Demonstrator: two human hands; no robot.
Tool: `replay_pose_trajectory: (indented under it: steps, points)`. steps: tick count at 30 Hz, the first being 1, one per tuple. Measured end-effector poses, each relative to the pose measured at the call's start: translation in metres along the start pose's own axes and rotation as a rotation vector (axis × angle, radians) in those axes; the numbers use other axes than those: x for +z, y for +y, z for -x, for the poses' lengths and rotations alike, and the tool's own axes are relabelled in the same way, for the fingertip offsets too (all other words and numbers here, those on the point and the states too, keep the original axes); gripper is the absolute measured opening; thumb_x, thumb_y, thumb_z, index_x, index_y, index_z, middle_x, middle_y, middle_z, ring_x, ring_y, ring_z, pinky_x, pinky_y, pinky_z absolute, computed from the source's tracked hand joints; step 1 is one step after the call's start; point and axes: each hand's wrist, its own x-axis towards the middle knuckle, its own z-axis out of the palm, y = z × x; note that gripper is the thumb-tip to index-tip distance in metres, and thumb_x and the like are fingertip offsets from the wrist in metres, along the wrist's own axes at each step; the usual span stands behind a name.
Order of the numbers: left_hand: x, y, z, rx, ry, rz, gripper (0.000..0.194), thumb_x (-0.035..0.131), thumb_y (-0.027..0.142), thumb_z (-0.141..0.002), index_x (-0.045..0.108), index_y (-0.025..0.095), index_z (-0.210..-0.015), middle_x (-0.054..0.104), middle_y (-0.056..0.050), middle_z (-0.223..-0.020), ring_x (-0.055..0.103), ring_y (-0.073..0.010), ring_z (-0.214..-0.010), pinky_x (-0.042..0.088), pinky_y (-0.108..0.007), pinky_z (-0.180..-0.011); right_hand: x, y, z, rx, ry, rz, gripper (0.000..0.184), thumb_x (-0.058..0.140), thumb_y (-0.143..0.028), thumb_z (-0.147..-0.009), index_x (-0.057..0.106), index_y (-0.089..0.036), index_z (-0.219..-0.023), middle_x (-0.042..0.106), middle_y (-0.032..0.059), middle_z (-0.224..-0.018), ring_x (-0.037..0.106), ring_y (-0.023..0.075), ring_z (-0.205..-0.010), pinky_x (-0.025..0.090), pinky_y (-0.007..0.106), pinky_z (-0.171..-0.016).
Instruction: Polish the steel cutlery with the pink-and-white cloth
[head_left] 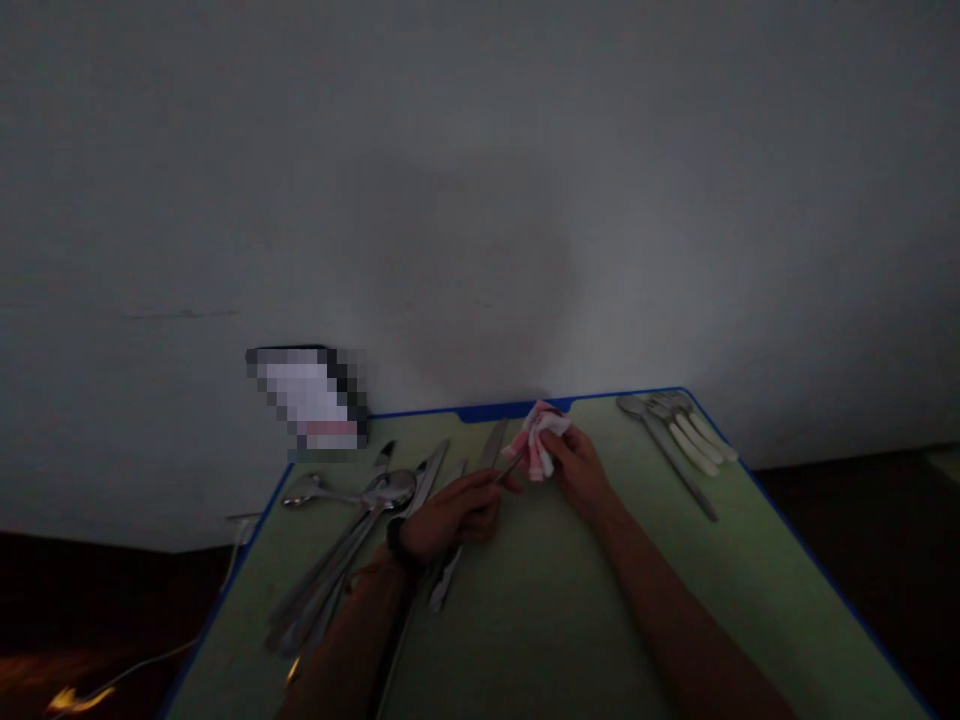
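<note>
My left hand (459, 512) is closed round a slim metal piece of cutlery (510, 468), above the middle of the table. The far end of that piece goes into a pink-and-white cloth (534, 440), so its kind is hidden. Fingers of my right hand (579, 468) pinch the cloth around it. Just beyond my left hand lies a table knife (495, 440). Under and left of my left wrist are more knives (433, 470) and a loose heap of spoons (396, 488), their handles toward me, partly covered by my forearm.
On the table's right side rest a long-handled metal spoon (671, 460) and several white-handled pieces of cutlery (694, 440), some of them forks. A pixelated device (307, 395) leans by the wall (480, 200) at the back left. The green table (555, 620) has a blue edge. A white cable hangs at left.
</note>
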Motion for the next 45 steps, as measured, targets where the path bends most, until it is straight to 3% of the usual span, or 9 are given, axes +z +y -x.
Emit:
replay_pose_trajectory:
  steps: [7,14,17,23,27,36,40,45]
  points:
    - [0.006,-0.002,0.000,0.006,0.009,-0.208,0.042,0.047,0.046,-0.087,0.057,0.011,-0.109,0.036,0.008,-0.052,0.032,-0.0061,-0.043,0.025,-0.019,-0.042,0.000,-0.004,-0.009,0.012,0.217,-0.291,0.010,0.066,-0.016,-0.063,0.062,-0.018,-0.072,0.064,-0.0021,-0.071,0.058,0.0116,-0.066,0.048,0.022,-0.062]
    - [0.010,0.004,0.000,0.050,0.126,-0.433,0.048,0.043,0.052,-0.087,0.062,0.010,-0.103,0.031,0.008,-0.052,0.029,-0.0074,-0.046,0.024,-0.020,-0.045,-0.001,-0.004,-0.005,0.033,0.098,-0.201,0.022,0.072,-0.018,-0.062,0.063,-0.018,-0.082,0.065,-0.0017,-0.076,0.059,0.0119,-0.069,0.049,0.025,-0.067]
    - [0.011,0.007,0.000,0.055,0.179,-0.586,0.049,0.038,0.052,-0.089,0.064,0.012,-0.101,0.033,0.007,-0.052,0.032,-0.0087,-0.047,0.025,-0.021,-0.046,-0.001,-0.004,-0.003,0.060,0.064,-0.190,0.024,0.077,-0.019,-0.057,0.063,-0.017,-0.077,0.065,-0.0015,-0.073,0.059,0.0115,-0.068,0.049,0.025,-0.069]
    - [0.022,0.006,-0.005,0.079,0.243,-0.785,0.047,0.035,0.049,-0.091,0.067,0.015,-0.096,0.036,0.005,-0.052,0.038,-0.0113,-0.049,0.027,-0.022,-0.049,0.001,-0.003,-0.006,0.051,0.138,-0.253,0.029,0.078,-0.030,-0.059,0.062,-0.018,-0.079,0.065,-0.0017,-0.073,0.061,0.0120,-0.068,0.051,0.026,-0.070]
    - [0.028,0.005,-0.007,0.098,0.231,-0.818,0.045,0.037,0.048,-0.091,0.069,0.016,-0.095,0.038,0.005,-0.052,0.039,-0.0120,-0.051,0.030,-0.022,-0.052,0.001,-0.001,-0.009,0.020,0.190,-0.284,0.028,0.073,-0.037,-0.066,0.061,-0.018,-0.083,0.066,0.0006,-0.076,0.062,0.0142,-0.071,0.052,0.030,-0.074]
    - [0.025,0.006,-0.004,0.030,0.179,-0.789,0.046,0.037,0.049,-0.090,0.069,0.016,-0.098,0.038,0.005,-0.051,0.039,-0.0126,-0.048,0.029,-0.023,-0.050,0.002,0.001,-0.012,-0.111,0.311,-0.261,0.018,0.072,-0.028,-0.065,0.064,-0.018,-0.079,0.068,0.0020,-0.083,0.062,0.0156,-0.081,0.050,0.030,-0.080]
    - [0.026,0.007,-0.005,0.041,0.218,-0.835,0.044,0.037,0.046,-0.090,0.067,0.016,-0.100,0.041,0.004,-0.053,0.042,-0.0137,-0.051,0.031,-0.024,-0.052,0.009,0.003,-0.011,-0.070,0.274,-0.349,0.018,0.073,-0.024,-0.062,0.065,-0.019,-0.077,0.067,-0.0005,-0.080,0.061,0.0134,-0.075,0.050,0.027,-0.077]
    - [0.025,0.004,-0.007,0.115,0.236,-0.810,0.039,0.037,0.041,-0.091,0.066,0.016,-0.097,0.042,0.004,-0.053,0.042,-0.0141,-0.052,0.031,-0.024,-0.054,0.022,0.010,-0.003,0.055,0.192,-0.398,0.016,0.071,-0.033,-0.067,0.063,-0.020,-0.074,0.066,-0.0014,-0.073,0.060,0.0116,-0.066,0.049,0.023,-0.067]
